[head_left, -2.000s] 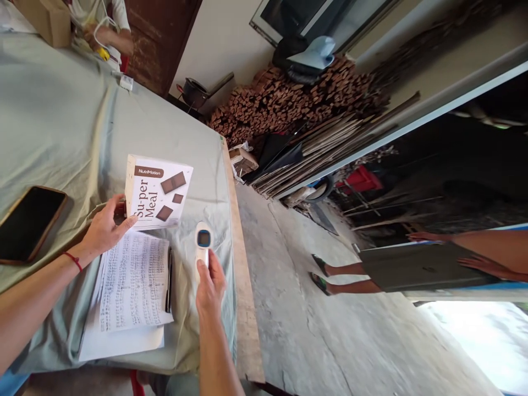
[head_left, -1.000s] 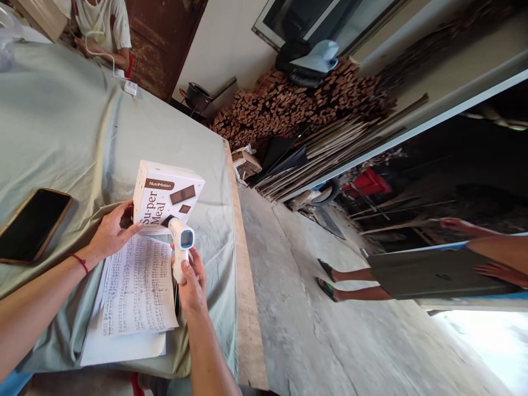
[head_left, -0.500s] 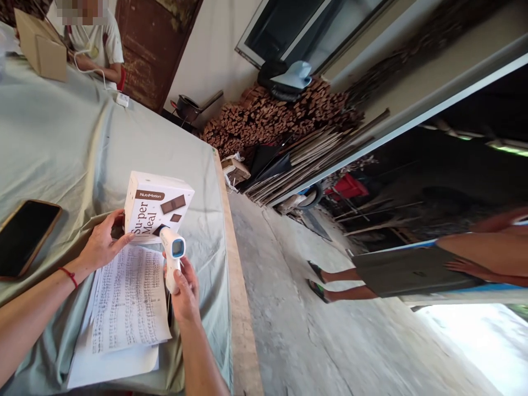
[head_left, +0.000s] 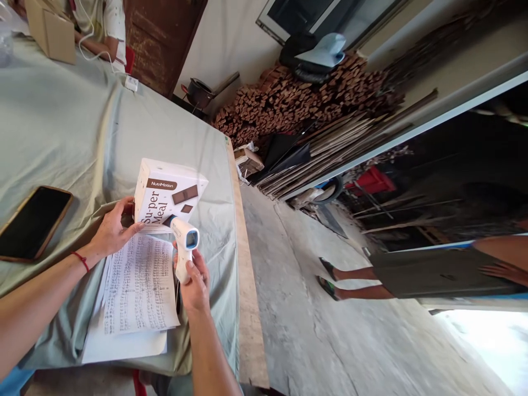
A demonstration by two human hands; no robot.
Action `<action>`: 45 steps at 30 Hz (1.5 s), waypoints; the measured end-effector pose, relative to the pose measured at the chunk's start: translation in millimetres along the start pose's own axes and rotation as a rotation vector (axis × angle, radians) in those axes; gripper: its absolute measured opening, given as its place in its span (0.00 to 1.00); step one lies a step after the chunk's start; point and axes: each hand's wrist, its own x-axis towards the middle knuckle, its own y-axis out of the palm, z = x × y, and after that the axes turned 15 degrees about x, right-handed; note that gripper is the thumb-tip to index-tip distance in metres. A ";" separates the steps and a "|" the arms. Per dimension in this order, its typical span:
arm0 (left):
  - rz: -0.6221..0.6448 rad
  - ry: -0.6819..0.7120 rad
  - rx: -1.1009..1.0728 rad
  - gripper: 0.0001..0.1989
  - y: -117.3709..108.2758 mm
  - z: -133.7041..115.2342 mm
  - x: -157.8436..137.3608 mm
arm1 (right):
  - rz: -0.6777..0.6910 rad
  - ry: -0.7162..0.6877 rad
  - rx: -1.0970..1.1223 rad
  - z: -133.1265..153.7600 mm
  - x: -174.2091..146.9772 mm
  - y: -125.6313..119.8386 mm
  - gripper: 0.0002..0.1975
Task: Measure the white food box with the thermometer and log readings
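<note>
A white box (head_left: pixel 159 192) printed "NutriMotion Su-per Meal" stands upright on the cloth-covered table. My left hand (head_left: pixel 113 228) grips its lower left corner, thumb on the front and fingers round the side. Wrapped round the handle of a white infrared thermometer (head_left: pixel 185 236) is my right hand (head_left: pixel 194 283). The thermometer's nose points at the box's lower front, close to it; I cannot tell if they touch. Its small blue-framed screen faces me. Below the box lie sheets of paper (head_left: pixel 140 291) with dense handwriting, partly over a dark thin object by my right hand.
A phone (head_left: pixel 35 223) lies at the left on the green-grey tablecloth (head_left: pixel 66 121). A cardboard box (head_left: pixel 53 33), a white cable and a seated person are at the far end. Stacked firewood (head_left: pixel 297 93) lines the wall; another person stands at right on the concrete floor.
The view has shifted, so the table and its contents sit slightly further right and higher. Both hands keep their hold on the box and the thermometer.
</note>
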 end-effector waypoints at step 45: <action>0.535 0.438 0.606 0.30 10.2 -32.0 -48.7 | 0.009 -0.199 -0.338 0.1 -27.2 -6.7 0.22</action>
